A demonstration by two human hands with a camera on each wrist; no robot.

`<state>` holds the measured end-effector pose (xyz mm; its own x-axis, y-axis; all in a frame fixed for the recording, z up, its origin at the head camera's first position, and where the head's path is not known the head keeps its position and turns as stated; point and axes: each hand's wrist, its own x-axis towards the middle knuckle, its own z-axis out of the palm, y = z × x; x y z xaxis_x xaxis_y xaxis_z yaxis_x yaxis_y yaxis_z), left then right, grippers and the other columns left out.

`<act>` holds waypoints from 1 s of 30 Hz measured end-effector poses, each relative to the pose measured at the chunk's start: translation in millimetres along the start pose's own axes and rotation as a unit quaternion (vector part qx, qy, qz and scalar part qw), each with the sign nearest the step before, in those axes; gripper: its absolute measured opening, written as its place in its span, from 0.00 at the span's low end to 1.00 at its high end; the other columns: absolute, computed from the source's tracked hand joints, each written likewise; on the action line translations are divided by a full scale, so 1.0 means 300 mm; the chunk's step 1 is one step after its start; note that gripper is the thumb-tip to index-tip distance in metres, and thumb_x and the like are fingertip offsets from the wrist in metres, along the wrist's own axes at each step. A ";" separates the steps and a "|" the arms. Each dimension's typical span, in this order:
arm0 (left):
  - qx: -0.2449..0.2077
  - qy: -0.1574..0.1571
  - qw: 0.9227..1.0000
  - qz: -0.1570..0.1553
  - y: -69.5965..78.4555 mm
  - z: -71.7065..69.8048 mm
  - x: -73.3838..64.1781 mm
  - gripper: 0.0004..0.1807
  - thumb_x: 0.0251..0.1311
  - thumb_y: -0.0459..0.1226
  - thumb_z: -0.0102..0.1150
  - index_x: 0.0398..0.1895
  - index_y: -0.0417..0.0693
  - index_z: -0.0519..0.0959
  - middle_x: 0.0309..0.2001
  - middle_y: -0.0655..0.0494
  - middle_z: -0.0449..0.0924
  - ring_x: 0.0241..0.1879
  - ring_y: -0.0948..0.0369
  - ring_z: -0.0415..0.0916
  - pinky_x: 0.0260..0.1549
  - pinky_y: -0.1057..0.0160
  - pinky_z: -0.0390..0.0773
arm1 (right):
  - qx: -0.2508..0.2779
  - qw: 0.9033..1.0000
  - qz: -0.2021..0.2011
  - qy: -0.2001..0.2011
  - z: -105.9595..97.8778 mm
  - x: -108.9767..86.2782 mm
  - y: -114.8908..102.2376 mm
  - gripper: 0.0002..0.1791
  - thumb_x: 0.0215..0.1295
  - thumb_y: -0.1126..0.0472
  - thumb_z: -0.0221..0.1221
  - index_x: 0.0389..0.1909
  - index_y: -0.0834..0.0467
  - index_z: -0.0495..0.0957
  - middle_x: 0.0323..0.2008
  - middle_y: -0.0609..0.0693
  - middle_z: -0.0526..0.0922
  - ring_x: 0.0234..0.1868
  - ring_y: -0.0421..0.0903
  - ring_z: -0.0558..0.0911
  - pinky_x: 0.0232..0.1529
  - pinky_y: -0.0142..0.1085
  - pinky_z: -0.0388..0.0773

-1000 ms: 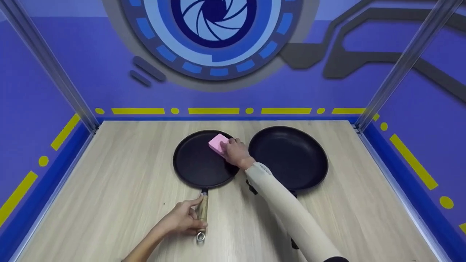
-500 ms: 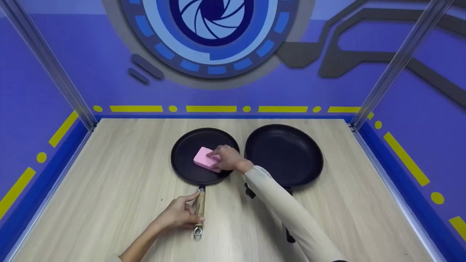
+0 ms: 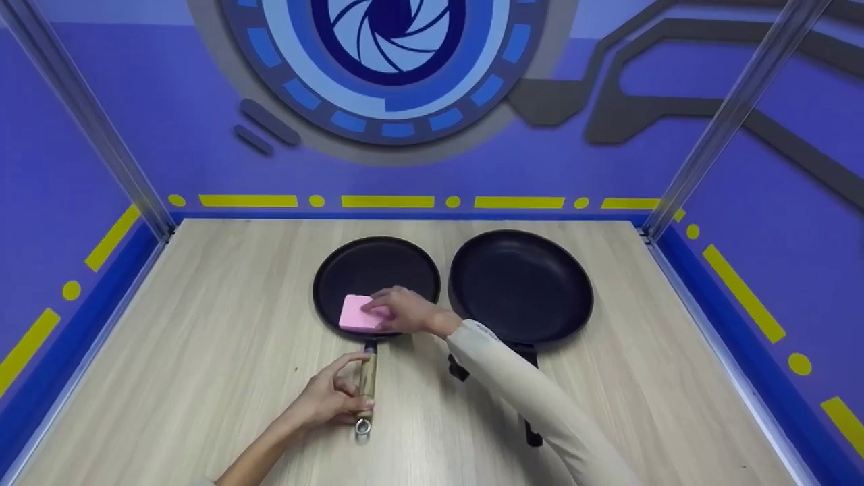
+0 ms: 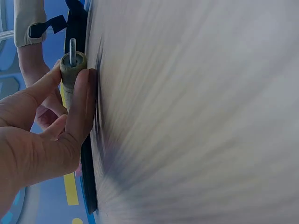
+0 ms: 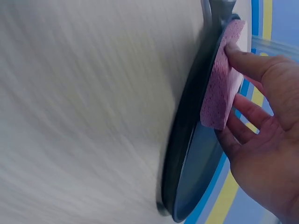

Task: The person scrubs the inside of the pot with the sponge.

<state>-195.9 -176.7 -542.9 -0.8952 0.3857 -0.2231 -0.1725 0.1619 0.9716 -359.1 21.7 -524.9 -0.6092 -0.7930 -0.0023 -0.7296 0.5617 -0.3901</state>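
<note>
A flat black pan (image 3: 371, 270) with a wooden handle (image 3: 367, 378) lies on the table. My left hand (image 3: 331, 395) grips that handle between thumb and fingers; a metal ring (image 4: 73, 51) at its end shows in the left wrist view. Over the near part of the pan, my right hand (image 3: 408, 310) holds a pink sponge (image 3: 354, 314) by its edges. In the right wrist view the sponge (image 5: 219, 79) lies against the pan's surface, thumb on one side and fingers on the other.
A deeper black frying pan (image 3: 523, 287) stands just right of the first, its black handle (image 3: 533, 432) partly hidden under the right sleeve (image 3: 533, 398). The wooden table (image 3: 223, 304) is bounded by blue walls (image 3: 169, 135) at the back and sides.
My right hand has drawn the sponge from the far right of the flat pan toward its near left edge. The left hand keeps its grip on the handle.
</note>
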 end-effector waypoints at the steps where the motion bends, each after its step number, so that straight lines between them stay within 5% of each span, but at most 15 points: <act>1: -0.004 -0.004 1.000 -0.003 0.000 0.001 0.000 0.44 0.56 0.28 0.73 0.75 0.42 0.62 0.29 0.52 0.84 0.30 0.61 0.87 0.31 0.57 0.90 | -0.002 1.000 -0.005 -0.002 0.001 -0.001 0.000 0.24 0.66 0.60 0.68 0.64 0.55 0.80 0.67 0.58 0.78 0.69 0.56 0.75 0.74 0.49 0.70; 12: 0.057 -0.034 0.997 -0.047 0.049 -0.014 0.027 0.40 0.53 0.26 0.74 0.68 0.46 0.64 0.29 0.53 0.75 0.29 0.61 0.84 0.29 0.58 0.90 | -0.007 1.000 -0.007 0.002 -0.026 0.033 0.040 0.25 0.67 0.59 0.67 0.65 0.56 0.79 0.66 0.60 0.78 0.67 0.58 0.76 0.72 0.49 0.72; 20: 0.072 -0.050 0.994 -0.061 0.055 -0.006 0.032 0.40 0.54 0.27 0.74 0.67 0.48 0.63 0.30 0.52 0.74 0.30 0.60 0.85 0.30 0.57 0.90 | -0.079 0.989 0.110 0.057 -0.065 0.070 0.136 0.19 0.72 0.60 0.62 0.62 0.57 0.81 0.63 0.64 0.80 0.63 0.65 0.78 0.67 0.53 0.77; 26: 0.070 -0.062 0.993 -0.068 0.065 -0.015 0.037 0.39 0.54 0.27 0.73 0.66 0.49 0.62 0.32 0.49 0.78 0.30 0.60 0.85 0.31 0.55 0.91 | -0.127 0.965 0.208 0.093 -0.076 0.099 0.169 0.11 0.73 0.60 0.60 0.51 0.59 0.82 0.52 0.63 0.84 0.54 0.63 0.80 0.56 0.52 0.82; 30: 0.065 -0.059 0.994 -0.066 0.072 -0.026 0.039 0.39 0.54 0.26 0.73 0.65 0.48 0.62 0.32 0.49 0.78 0.29 0.60 0.85 0.30 0.56 0.91 | -0.165 0.953 0.234 0.097 -0.068 0.119 0.159 0.15 0.76 0.59 0.55 0.58 0.57 0.79 0.52 0.62 0.82 0.54 0.61 0.80 0.55 0.51 0.82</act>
<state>-213.4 -176.0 -524.0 -0.8122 0.4563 -0.3636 -0.2238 0.3318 0.9164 -422.0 25.1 -524.9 -0.9146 -0.3966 0.0784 -0.4022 0.9123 -0.0766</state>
